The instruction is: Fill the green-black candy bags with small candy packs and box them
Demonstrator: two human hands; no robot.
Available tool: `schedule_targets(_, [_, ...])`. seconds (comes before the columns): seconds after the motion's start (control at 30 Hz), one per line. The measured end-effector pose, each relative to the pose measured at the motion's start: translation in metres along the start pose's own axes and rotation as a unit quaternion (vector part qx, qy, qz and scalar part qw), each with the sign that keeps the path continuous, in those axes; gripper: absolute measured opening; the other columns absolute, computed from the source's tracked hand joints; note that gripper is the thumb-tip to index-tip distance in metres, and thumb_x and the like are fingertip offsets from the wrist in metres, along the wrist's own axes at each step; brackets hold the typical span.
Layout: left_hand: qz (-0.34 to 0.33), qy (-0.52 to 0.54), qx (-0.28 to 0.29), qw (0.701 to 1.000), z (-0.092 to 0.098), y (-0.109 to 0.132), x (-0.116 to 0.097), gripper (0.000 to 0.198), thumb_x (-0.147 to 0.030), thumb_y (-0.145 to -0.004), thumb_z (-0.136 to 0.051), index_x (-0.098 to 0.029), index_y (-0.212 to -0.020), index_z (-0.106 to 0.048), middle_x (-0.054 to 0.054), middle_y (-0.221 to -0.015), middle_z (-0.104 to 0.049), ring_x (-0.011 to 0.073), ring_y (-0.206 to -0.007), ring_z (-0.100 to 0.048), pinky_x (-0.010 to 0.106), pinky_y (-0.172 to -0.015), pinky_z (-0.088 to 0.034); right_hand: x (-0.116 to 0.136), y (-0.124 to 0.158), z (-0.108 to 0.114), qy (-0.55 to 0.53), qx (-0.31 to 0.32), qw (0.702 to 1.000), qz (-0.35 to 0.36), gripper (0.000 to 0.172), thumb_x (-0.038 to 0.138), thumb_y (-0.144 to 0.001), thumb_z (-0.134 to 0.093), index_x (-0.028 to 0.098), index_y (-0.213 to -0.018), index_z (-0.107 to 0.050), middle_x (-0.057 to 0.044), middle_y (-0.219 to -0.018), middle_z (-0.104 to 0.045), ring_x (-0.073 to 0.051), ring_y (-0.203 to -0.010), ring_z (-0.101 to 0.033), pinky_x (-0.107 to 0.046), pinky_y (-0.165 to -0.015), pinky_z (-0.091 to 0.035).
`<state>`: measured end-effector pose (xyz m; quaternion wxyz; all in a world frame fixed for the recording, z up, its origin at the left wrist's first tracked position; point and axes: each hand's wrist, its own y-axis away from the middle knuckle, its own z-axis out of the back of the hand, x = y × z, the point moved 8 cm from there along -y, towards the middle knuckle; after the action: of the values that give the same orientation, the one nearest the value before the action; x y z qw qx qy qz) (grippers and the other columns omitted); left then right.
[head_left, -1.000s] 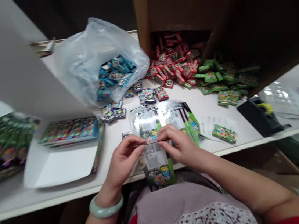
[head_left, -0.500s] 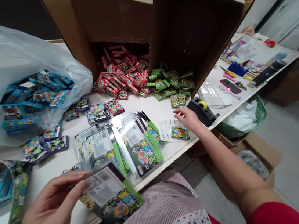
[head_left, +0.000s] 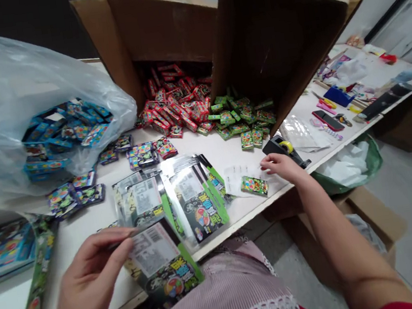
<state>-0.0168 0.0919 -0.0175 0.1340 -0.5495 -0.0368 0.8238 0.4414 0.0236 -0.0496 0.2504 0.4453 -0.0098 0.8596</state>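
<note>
**Packet held at the counter's front edge**
We find the left hand (head_left: 87,278) pinching a clear-and-black resealable packet (head_left: 160,263) above the white counter's (head_left: 234,222) front edge; the right hand (head_left: 282,166) lies open, just beside a small green printed packet (head_left: 254,186).

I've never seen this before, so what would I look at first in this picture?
Your eye would probably go first to the heap of red packets spilling from the big cardboard box at the back, with green packets beside it. To the left, blue packets sit in a clear plastic bag. At the front, the left hand holds a big see-through packet.
</note>
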Motion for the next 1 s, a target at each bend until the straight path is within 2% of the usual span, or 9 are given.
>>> schedule_targets(0.07, [-0.009, 0.070, 0.026, 0.997, -0.010, 0.001, -0.011, 0.006, -0.026, -0.082, -0.065, -0.023, -0.084, -0.061, -0.001, -0.088, -0.066, 0.0151, -0.086, -0.063, 0.025, -0.074, -0.053, 0.044, 0.016, -0.018, -0.039, 0.052, 0.997, 0.052, 0.026, 0.042, -0.075, -0.065, 0.017, -0.075, -0.063, -0.003, -0.074, -0.064, -0.015, -0.071, -0.059, -0.028, -0.069, -0.048])
schedule_targets(0.1, [-0.016, 0.090, 0.031, 0.995, -0.013, 0.002, -0.017, 0.005, -0.024, -0.081, -0.065, -0.022, -0.084, -0.062, -0.001, -0.086, -0.065, 0.0147, -0.085, -0.062, 0.025, -0.075, -0.052, 0.075, 0.027, -0.036, -0.072, 0.110, 0.986, 0.107, 0.025, 0.042, -0.076, -0.066, 0.017, -0.077, -0.064, -0.003, -0.077, -0.064, -0.015, -0.074, -0.059, -0.029, -0.071, -0.047])
schedule_targets(0.2, [-0.034, 0.115, 0.022, 0.992, -0.017, 0.003, -0.032, 0.004, -0.021, -0.081, -0.064, -0.020, -0.082, -0.060, 0.000, -0.082, -0.063, 0.0136, -0.079, -0.062, 0.024, -0.071, -0.051, 0.168, 0.071, -0.099, -0.125, 0.280, 0.920, 0.243, 0.015, 0.034, -0.081, -0.064, 0.019, -0.077, -0.065, -0.003, -0.087, -0.066, -0.015, -0.083, -0.060, -0.029, -0.078, -0.046])
schedule_targets(0.27, [-0.035, 0.115, 0.018, 0.993, -0.017, 0.005, -0.035, 0.004, -0.020, -0.082, -0.063, -0.019, -0.082, -0.059, 0.001, -0.082, -0.062, 0.0134, -0.079, -0.061, 0.024, -0.070, -0.050, 0.212, 0.093, -0.134, -0.121, 0.331, 0.889, 0.293, 0.011, 0.029, -0.082, -0.063, 0.019, -0.076, -0.065, -0.003, -0.088, -0.066, -0.014, -0.084, -0.060, -0.030, -0.081, -0.045])
schedule_targets(0.33, [-0.038, 0.114, 0.020, 0.993, -0.015, 0.008, -0.036, 0.003, -0.019, -0.083, -0.062, -0.019, -0.084, -0.058, 0.001, -0.082, -0.061, 0.0134, -0.078, -0.060, 0.025, -0.069, -0.049, 0.236, 0.101, -0.161, -0.100, 0.345, 0.880, 0.310, 0.010, 0.028, -0.081, -0.064, 0.020, -0.075, -0.065, -0.002, -0.085, -0.067, -0.014, -0.082, -0.060, -0.030, -0.081, -0.044])
schedule_targets(0.43, [-0.043, 0.117, 0.023, 0.992, -0.013, 0.012, -0.035, 0.003, -0.020, -0.084, -0.061, -0.019, -0.085, -0.058, 0.001, -0.083, -0.060, 0.0133, -0.078, -0.058, 0.025, -0.069, -0.047, 0.242, 0.093, -0.188, -0.055, 0.358, 0.891, 0.273, 0.012, 0.030, -0.079, -0.065, 0.019, -0.073, -0.064, -0.002, -0.076, -0.065, -0.014, -0.073, -0.057, -0.029, -0.070, -0.044])
schedule_targets(0.57, [-0.042, 0.134, 0.034, 0.989, -0.014, 0.013, -0.031, 0.003, -0.022, -0.087, -0.057, -0.019, -0.085, -0.057, 0.001, -0.081, -0.058, 0.0134, -0.078, -0.056, 0.026, -0.069, -0.045, 0.231, 0.083, -0.202, -0.010, 0.375, 0.900, 0.223, 0.015, 0.031, -0.078, -0.064, 0.018, -0.071, -0.063, -0.001, -0.068, -0.063, -0.012, -0.062, -0.053, -0.027, -0.058, -0.039])
schedule_targets(0.83, [-0.049, 0.127, 0.008, 0.991, -0.013, 0.011, -0.027, 0.014, -0.024, -0.079, -0.068, -0.020, -0.083, -0.056, 0.000, -0.079, -0.057, 0.0131, -0.076, -0.055, 0.027, -0.070, -0.045, 0.227, 0.077, -0.213, 0.034, 0.359, 0.906, 0.224, 0.014, 0.031, -0.077, -0.065, 0.018, -0.070, -0.062, -0.001, -0.066, -0.063, -0.013, -0.061, -0.052, -0.026, -0.055, -0.037])
schedule_targets(1.0, [-0.067, 0.107, 0.035, 0.991, -0.011, 0.009, -0.031, 0.010, -0.021, -0.082, -0.064, -0.020, -0.085, -0.054, 0.000, -0.081, -0.058, 0.0128, -0.078, -0.059, 0.026, -0.071, -0.049, 0.221, 0.071, -0.225, -0.013, 0.412, 0.900, 0.142, 0.012, 0.025, -0.072, -0.071, 0.018, -0.074, -0.061, 0.001, -0.066, -0.058, -0.010, -0.060, -0.049, -0.024, -0.056, -0.037])
